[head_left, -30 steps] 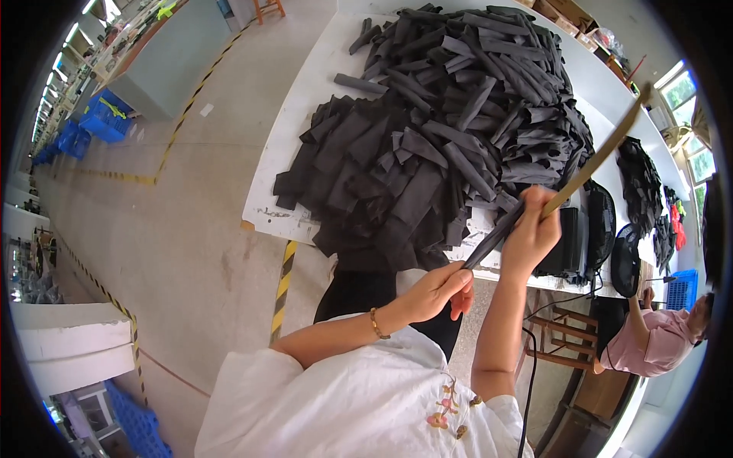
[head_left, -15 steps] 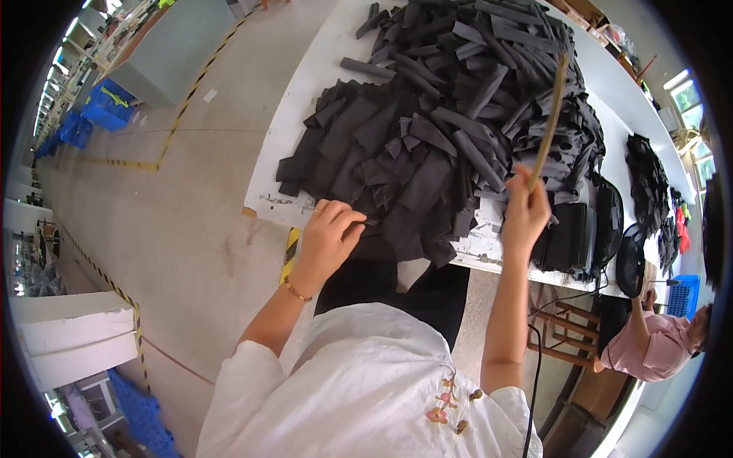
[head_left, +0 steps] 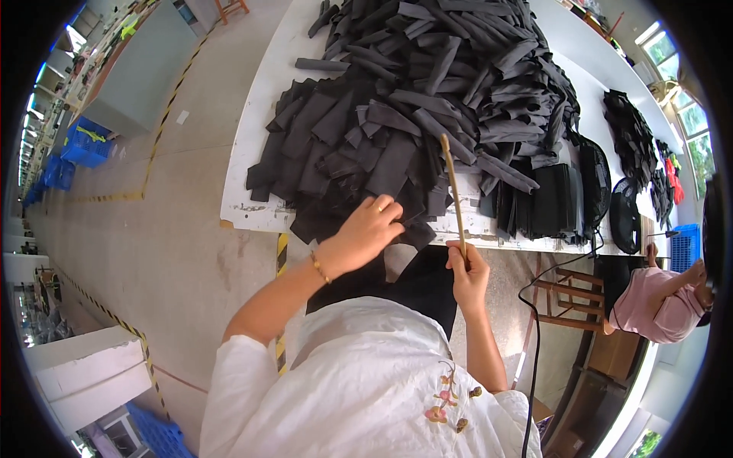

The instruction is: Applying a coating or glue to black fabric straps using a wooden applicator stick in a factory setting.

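Observation:
A large heap of dark grey and black fabric pieces (head_left: 321, 153) lies on the white table in front of me, some flat and overlapping, others rolled or folded. At the heap's near edge is my left hand (head_left: 365, 235), palm down, its fingers curled together against the cloth; what lies under the fingertips is hidden. My right hand (head_left: 469, 276), just off the table's front edge, is closed round the lower end of a thin wooden stick (head_left: 456, 191). The stick points up and away, its far end over the fabric.
Right of the heap stand a stack of dark folded pieces (head_left: 556, 200) and black mesh parts (head_left: 626, 221). A black cable (head_left: 534, 305) hangs by the table's front edge (head_left: 504, 243). A wooden stool (head_left: 569, 298) and a person in pink (head_left: 657, 301) are at the right.
My right hand has come down and left with the stick, from over the heap to the table's front edge. My left hand has shifted right along the near fabric. The view has also shifted.

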Demonstrator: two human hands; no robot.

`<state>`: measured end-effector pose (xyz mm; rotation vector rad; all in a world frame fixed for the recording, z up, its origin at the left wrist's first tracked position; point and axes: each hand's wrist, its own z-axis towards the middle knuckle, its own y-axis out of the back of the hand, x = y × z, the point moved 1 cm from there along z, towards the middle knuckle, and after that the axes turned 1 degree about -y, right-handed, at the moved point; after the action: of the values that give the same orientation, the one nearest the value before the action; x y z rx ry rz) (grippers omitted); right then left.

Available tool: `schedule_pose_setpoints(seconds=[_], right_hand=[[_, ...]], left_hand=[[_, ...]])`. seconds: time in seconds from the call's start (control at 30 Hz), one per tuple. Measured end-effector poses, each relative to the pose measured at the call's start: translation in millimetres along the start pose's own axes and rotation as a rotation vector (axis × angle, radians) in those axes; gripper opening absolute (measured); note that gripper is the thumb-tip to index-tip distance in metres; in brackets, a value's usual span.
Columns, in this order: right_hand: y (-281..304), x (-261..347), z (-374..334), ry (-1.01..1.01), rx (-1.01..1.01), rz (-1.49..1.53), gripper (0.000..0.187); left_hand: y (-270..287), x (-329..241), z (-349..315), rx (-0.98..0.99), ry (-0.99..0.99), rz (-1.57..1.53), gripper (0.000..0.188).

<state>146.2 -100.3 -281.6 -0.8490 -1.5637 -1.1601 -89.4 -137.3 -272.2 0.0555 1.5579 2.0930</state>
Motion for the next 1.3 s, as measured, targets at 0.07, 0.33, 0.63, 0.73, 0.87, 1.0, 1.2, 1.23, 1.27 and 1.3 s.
schedule_pose_setpoints(seconds=[0.07, 0.33, 0.63, 0.73, 0.87, 1.0, 1.2, 1.23, 1.27, 1.3], right_hand=[[4, -5, -5, -0.007, 0.032, -0.033, 0.016], [39, 9, -33, -0.035, 0.108, -0.022, 0.018], [87, 18, -68, -0.143, 0.257, -0.115, 0.023], [91, 19, -70, -0.177, 0.253, -0.140, 0.022], [80, 27, -61, -0.168, 0.267, -0.135, 0.025], [44, 25, -37, -0.109, 0.242, -0.003, 0.033], [-1, 11, -23, -0.011, 0.287, 0.146, 0.032], [-3, 12, -23, -0.006, 0.300, 0.148, 0.032], [-5, 12, -23, -0.014, 0.306, 0.164, 0.032], [-6, 13, -25, -0.022, 0.311, 0.180, 0.031]], left_hand=[[0, 10, 8, 0.099, -0.036, -0.009, 0.004], [30, 17, 37, -0.133, 0.072, -0.381, 0.008], [43, 13, 57, -0.168, 0.078, -0.397, 0.009], [45, 6, 63, -0.160, 0.038, -0.374, 0.008], [43, -19, 75, -0.131, -0.085, -0.270, 0.007], [31, -53, 73, -0.114, -0.222, -0.138, 0.008], [41, -45, 54, -0.473, -0.052, -0.343, 0.019], [49, -40, 46, -0.640, 0.030, -0.334, 0.018], [51, -36, 34, -0.865, 0.124, -0.248, 0.029], [41, -26, 28, -1.163, 0.193, -0.424, 0.039]])
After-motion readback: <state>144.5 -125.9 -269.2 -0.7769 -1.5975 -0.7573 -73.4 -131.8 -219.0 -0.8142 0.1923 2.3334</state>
